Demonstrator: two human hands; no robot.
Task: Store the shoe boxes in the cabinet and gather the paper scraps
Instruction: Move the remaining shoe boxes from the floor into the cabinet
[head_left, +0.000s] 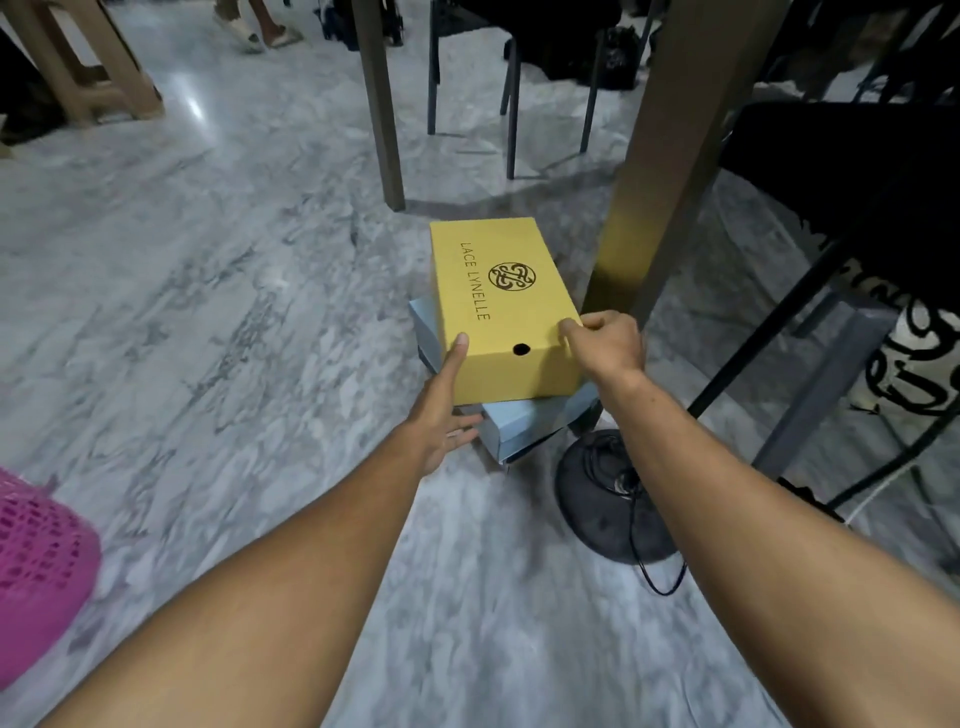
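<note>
yellow shoe box (501, 291): lid on, stacked crooked on blue shoe box (524, 428), on marble floor (208, 312) beside table leg (660, 171)
my left hand (441, 415): open grip, thumb on yellow box's near-left corner, fingers at blue box
my right hand (610, 343): grip curled over near-right lid corner
fan base (613, 504): just right of boxes

2 shoe boxes (506, 291), 2 hands (441, 415).

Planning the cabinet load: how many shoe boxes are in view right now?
2, stacked on the floor by the table leg. The yellow box lies on top, both hands on its near end; the blue box sits skewed beneath it. Others may be hidden out of view.
</note>
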